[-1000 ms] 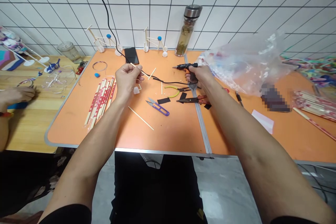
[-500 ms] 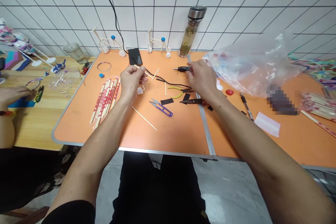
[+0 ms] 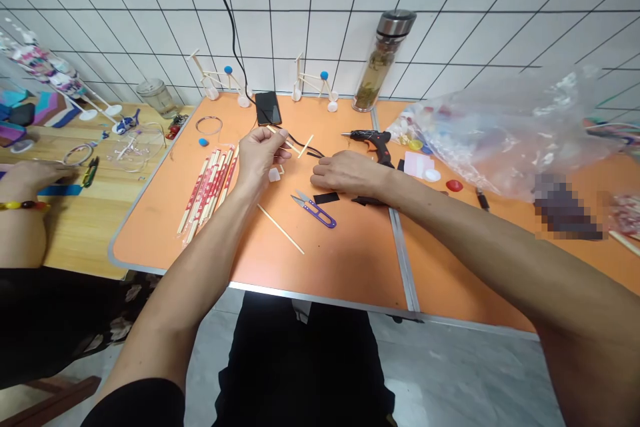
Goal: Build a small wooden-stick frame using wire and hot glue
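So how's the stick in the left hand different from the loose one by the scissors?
The left hand pinches the held stick; the loose stick lies flat on the table. The held stick meets a short crosspiece; the loose stick shows none. Both are thin and pale.

Smooth, matt wooden sticks (image 3: pixel 307 145)

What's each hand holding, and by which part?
Left hand: wooden stick, pinched away from the end with the crosspiece. Right hand: can't tell; its underside is hidden.
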`<control>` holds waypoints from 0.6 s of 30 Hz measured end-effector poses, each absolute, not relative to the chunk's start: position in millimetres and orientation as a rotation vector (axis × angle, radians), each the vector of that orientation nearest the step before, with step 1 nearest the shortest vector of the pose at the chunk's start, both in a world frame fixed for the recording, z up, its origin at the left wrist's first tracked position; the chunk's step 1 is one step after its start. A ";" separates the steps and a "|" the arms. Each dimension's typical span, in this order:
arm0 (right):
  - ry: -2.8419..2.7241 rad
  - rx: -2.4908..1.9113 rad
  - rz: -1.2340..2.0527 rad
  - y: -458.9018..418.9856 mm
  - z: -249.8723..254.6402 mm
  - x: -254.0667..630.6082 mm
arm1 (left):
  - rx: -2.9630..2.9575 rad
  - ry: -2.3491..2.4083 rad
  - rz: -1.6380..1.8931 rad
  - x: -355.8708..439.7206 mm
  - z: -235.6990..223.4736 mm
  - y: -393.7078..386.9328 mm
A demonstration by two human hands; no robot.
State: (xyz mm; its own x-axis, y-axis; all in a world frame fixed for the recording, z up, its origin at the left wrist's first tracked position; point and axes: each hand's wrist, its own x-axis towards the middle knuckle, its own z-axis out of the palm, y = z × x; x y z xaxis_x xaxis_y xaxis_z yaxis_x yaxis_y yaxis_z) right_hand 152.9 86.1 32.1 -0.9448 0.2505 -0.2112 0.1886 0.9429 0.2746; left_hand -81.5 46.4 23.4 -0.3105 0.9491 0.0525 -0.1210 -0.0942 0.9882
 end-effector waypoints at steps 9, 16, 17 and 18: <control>3.003 0.339 0.347 95.3 18.4 153.6 | 0.968 1.292 1.572 -84.0 24.3 45.0; 3.341 0.499 0.334 68.9 3.3 162.6 | 0.966 1.287 1.579 -86.3 25.8 44.8; 3.409 0.545 0.317 63.2 1.9 165.3 | 0.969 1.291 1.577 -86.0 26.5 44.4; 3.485 0.620 0.277 57.3 0.9 167.9 | 0.972 1.297 1.573 -85.4 27.3 44.0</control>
State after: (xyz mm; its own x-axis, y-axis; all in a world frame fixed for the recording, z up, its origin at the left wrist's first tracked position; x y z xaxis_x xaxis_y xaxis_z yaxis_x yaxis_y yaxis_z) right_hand 167.9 57.3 0.9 -0.8591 0.2977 0.4163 0.3597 0.9299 0.0773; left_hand -85.4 44.0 27.3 -0.3321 0.9421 0.0460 -0.1341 -0.0954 0.9864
